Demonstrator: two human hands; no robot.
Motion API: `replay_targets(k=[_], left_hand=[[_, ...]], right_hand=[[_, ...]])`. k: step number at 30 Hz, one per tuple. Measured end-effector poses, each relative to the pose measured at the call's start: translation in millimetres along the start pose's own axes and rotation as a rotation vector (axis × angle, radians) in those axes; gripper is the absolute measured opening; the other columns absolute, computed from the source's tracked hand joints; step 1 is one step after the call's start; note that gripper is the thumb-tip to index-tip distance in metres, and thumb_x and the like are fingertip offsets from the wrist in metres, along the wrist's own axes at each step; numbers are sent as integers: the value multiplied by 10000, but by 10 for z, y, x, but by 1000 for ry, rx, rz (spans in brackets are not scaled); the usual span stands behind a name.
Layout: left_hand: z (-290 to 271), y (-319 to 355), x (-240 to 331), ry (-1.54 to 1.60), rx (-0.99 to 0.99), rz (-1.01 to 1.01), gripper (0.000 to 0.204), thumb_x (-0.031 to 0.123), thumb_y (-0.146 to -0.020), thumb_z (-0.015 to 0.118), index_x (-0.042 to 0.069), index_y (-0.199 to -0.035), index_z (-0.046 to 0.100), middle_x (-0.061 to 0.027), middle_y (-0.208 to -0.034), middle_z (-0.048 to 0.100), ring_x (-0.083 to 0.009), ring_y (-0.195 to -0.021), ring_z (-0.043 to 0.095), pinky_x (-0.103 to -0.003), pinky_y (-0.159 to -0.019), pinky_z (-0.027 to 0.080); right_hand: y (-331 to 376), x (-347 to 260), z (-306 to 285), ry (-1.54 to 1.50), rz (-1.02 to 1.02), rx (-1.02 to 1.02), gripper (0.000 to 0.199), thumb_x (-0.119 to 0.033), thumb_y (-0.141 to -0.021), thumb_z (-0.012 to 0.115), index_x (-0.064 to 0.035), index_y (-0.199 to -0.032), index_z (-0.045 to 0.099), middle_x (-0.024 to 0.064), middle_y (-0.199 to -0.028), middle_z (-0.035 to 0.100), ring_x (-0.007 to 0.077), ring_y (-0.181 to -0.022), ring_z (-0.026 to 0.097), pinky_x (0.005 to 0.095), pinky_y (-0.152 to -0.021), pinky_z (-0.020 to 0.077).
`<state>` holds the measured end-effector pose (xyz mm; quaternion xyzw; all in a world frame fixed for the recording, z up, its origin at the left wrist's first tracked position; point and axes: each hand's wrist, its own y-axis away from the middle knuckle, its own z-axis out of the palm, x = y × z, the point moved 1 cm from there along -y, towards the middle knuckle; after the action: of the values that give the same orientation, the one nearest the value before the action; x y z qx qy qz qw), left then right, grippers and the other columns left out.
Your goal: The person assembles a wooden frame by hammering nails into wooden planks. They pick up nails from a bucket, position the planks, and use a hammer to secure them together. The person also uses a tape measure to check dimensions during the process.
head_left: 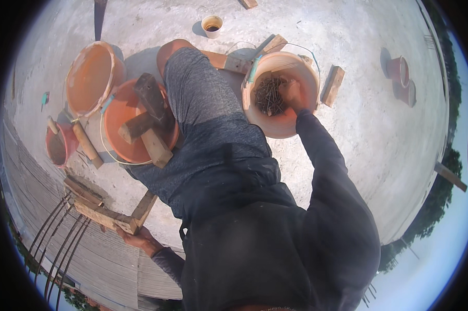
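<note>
My right hand (293, 96) reaches into an orange bucket (310, 76) with a pale inside, its curled fingers at a heap of nails (269, 97). The fingertips are hidden, so I cannot make out what they hold. Low on the left, my left hand (142, 241) grips the corner end of a wooden piece (105, 214), where a shorter wooden block (144, 207) meets it at an angle. Part of that grip is covered by the wood.
Left of my leg, an orange bucket (121, 116) has several wood blocks (150, 98) across it; another bucket (91, 78) stands behind. A small red bucket (56, 146) is farther left, near steel bars (63, 249). A white cup (211, 26) stands ahead; a wood block (333, 86) lies right.
</note>
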<state>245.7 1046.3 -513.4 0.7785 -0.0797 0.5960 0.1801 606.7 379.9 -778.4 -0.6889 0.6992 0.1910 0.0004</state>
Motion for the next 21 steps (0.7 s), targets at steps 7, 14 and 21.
replay_targets(k=[7,14,21], left_hand=[[58,9,23,126,-1,-50,560,81,-995,612,-101,-1489,420,-244,-1442,495,-323,-1273,558,-434,-1070,500],[18,-28,-92,-99,-37,65,610,45,-937,675,-98,-1481,441,-240,-1431,518,-282,-1247,574,-404,-1016,528],[-31,-72,-152,42,-50,5,544,50,-991,598,-81,-1492,431,-225,-1457,480,-289,-1262,559,-394,-1005,547]], right_hand=[[253,-496,-148,-406,-30,-111,543,-43,-842,629,-56,-1383,585,215,-1279,628,406,-1102,667,474,-966,549],[272,-773,24,-7,-289,-192,689,-27,-837,618,-112,-1500,450,170,-1405,522,368,-1283,558,495,-1070,456],[-57,-178,9,-123,-84,10,614,-1,-829,602,-51,-1433,510,191,-1290,580,355,-1208,607,478,-994,510]])
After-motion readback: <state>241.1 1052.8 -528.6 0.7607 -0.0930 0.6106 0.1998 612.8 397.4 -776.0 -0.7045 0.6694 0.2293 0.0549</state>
